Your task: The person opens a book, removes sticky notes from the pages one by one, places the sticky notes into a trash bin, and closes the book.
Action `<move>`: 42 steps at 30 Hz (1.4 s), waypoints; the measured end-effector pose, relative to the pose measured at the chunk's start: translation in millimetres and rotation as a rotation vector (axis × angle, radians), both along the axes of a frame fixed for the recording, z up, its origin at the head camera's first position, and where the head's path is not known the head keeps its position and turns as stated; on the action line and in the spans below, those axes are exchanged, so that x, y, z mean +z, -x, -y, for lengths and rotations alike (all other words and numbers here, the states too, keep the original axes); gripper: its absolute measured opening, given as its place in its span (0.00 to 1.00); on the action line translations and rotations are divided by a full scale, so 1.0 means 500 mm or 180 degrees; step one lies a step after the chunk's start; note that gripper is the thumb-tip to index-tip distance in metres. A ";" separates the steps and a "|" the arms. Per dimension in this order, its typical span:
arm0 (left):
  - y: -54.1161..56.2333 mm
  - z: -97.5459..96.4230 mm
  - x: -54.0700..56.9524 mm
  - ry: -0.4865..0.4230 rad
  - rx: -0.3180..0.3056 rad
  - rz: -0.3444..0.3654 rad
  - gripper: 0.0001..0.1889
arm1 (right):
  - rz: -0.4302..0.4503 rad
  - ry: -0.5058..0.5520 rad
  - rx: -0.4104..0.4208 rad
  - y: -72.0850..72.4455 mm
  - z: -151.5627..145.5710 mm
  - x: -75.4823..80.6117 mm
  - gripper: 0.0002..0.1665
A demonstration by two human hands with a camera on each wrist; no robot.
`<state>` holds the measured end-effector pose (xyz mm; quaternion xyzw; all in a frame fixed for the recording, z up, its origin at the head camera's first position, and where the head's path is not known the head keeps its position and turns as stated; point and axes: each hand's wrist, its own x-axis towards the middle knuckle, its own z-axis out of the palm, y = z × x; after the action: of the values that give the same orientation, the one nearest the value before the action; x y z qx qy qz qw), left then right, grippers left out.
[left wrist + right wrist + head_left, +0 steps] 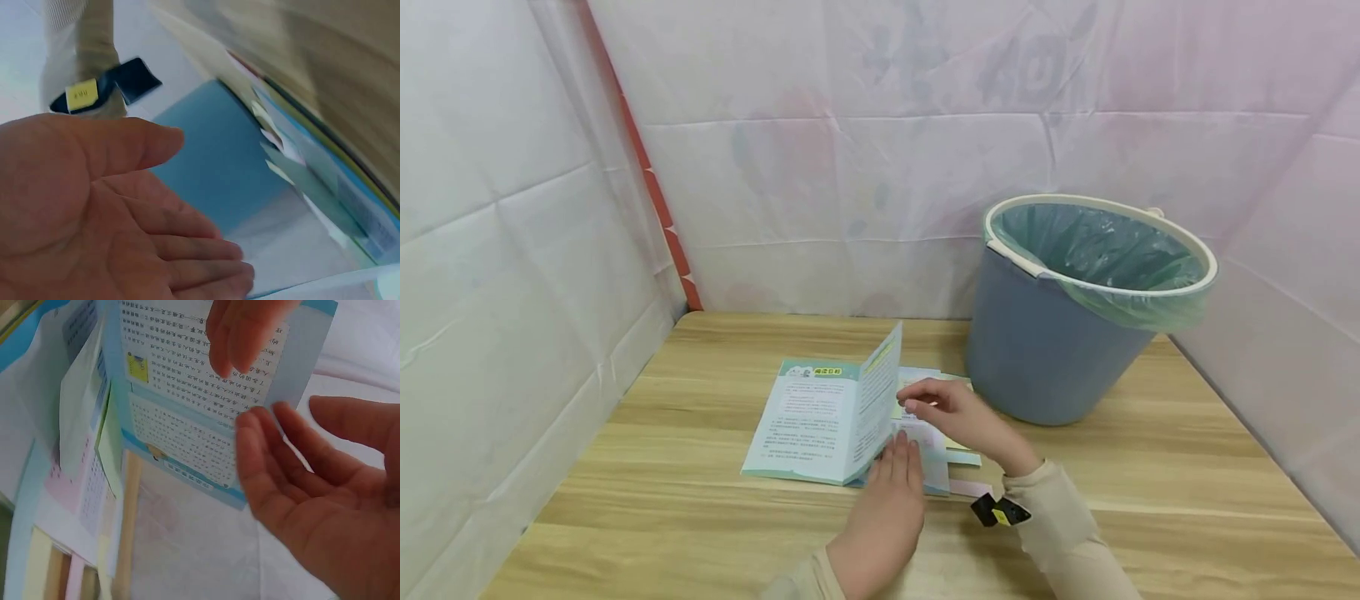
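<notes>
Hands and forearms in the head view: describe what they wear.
The left hand and right hand are bare, without gloves. The left sleeve and right sleeve are pale beige. At the right wrist sits a small black device with a yellow label, its marking too small to read.

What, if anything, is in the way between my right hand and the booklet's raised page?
Nothing visible stands between your right hand and the raised page; your left hand is off to the side, near the page's lower end.
</notes>
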<state>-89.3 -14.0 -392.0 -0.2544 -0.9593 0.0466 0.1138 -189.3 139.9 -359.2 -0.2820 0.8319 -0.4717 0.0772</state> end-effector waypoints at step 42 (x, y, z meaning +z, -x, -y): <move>0.107 0.110 -0.023 -0.0095 0.0589 0.0466 0.15 | -0.0125 -0.1976 -0.0276 -0.055 0.052 -0.025 0.15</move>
<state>-142.7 -69.2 -403.3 -0.1658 -0.9850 0.0239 0.0425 -161.9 113.7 -371.8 -0.2184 0.9487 -0.1925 0.1234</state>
